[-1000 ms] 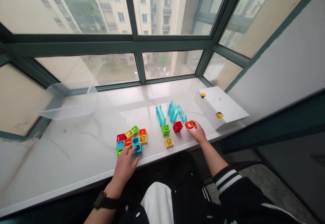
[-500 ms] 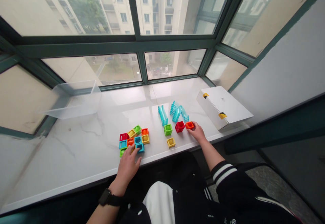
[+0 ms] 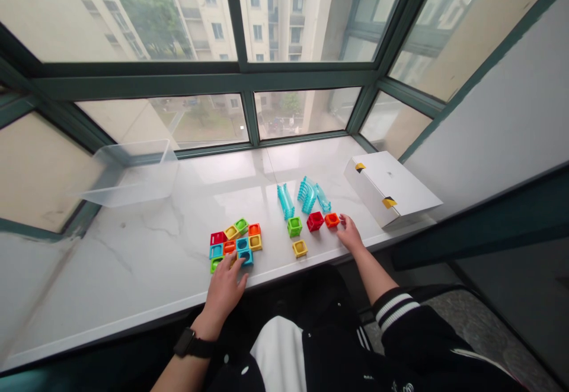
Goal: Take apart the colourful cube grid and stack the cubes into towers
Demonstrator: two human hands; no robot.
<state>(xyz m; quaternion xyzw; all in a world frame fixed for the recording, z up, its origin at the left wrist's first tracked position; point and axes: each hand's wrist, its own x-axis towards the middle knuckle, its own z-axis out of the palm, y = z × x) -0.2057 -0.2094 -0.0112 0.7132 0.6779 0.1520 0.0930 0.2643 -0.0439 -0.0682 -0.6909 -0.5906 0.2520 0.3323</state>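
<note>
A cluster of coloured hollow cube blocks [image 3: 235, 242] lies on the white marble sill [image 3: 146, 255]. My left hand [image 3: 226, 290] rests flat at the cluster's near edge, fingers spread, touching the blue block [image 3: 245, 257]. My right hand [image 3: 350, 233] lies open just right of an orange block [image 3: 331, 220], fingertips at it but not gripping. A red block [image 3: 315, 221], a green block [image 3: 294, 226] and a yellow block [image 3: 299, 248] sit apart nearby. Teal ribbed track pieces [image 3: 304, 195] lie behind them.
A white cardboard box [image 3: 391, 188] sits at the right end of the sill. A clear plastic bin [image 3: 128, 172] stands at the back left. Green window frames enclose the sill on three sides. My dark jacket fills the lower view.
My right hand set the orange block down beside the red one and drew back slightly. My left hand shifted a little toward the cluster's near edge.
</note>
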